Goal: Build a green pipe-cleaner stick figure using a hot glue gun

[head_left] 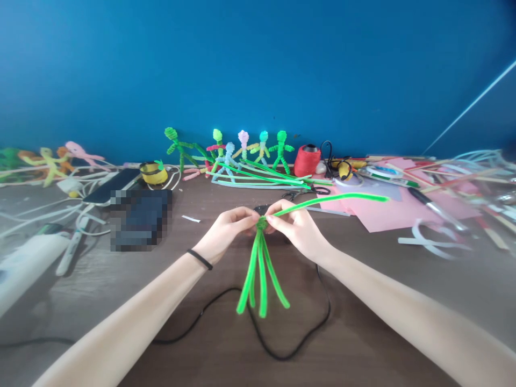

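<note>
A bundle of bright green pipe cleaners (pixel 262 269) hangs in front of me, its several loose ends spreading downward from a coiled top. My left hand (pixel 231 226) pinches that coiled top from the left. On the other side, my right hand (pixel 296 228) is closed at the same spot, thumb and forefinger together on a pipe cleaner. From its fingers one long green end (pixel 342 200) sticks out to the right. The fingertips partly hide the wrapped part. A black cable (pixel 282 357) loops over the brown table (pixel 217 355) below the hands.
Pipe-cleaner figures (pixel 281 148) stand along the blue wall, with loose green pipe cleaners (pixel 258 177) before them. A red thread spool (pixel 307 160), scissors (pixel 320 190) and pink paper (pixel 379 212) are to the right. Left are a phone (pixel 113 185), a pixelated dark object (pixel 143 217) and white cables.
</note>
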`<state>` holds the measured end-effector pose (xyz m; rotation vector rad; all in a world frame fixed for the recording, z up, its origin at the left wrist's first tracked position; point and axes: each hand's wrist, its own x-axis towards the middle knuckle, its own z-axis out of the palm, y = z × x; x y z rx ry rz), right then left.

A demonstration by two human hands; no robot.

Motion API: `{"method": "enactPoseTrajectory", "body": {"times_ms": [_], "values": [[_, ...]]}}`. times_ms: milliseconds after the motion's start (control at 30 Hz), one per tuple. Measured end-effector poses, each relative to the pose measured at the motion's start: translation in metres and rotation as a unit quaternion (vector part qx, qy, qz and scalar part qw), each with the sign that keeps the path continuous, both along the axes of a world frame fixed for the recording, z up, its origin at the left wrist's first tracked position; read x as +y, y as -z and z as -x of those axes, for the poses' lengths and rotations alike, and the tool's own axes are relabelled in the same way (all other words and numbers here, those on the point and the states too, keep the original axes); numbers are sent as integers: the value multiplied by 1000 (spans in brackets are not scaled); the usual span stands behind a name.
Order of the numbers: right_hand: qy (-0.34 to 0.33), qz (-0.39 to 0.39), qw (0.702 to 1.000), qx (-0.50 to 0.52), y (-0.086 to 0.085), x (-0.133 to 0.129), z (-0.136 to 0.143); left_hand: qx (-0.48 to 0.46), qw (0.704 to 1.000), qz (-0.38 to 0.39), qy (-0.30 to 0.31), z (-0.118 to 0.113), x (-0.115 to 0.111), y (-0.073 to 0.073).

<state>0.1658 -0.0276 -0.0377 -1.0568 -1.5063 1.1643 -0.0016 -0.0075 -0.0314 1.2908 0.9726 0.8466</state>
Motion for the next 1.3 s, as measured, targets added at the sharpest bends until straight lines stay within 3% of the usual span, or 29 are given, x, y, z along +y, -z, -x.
{"method": "enactPoseTrajectory", "body": {"times_ms": [300, 700, 1300], "values": [[-1, 6, 999, 33, 1, 2, 0, -14, 1000, -16, 15, 2, 4, 2], [-4, 4, 995, 96, 5, 5, 0, -102, 991, 80, 29, 3, 6, 6], [-28, -10, 998, 62, 3, 2, -1, -111, 985, 122, 54, 4, 4, 3]]}}
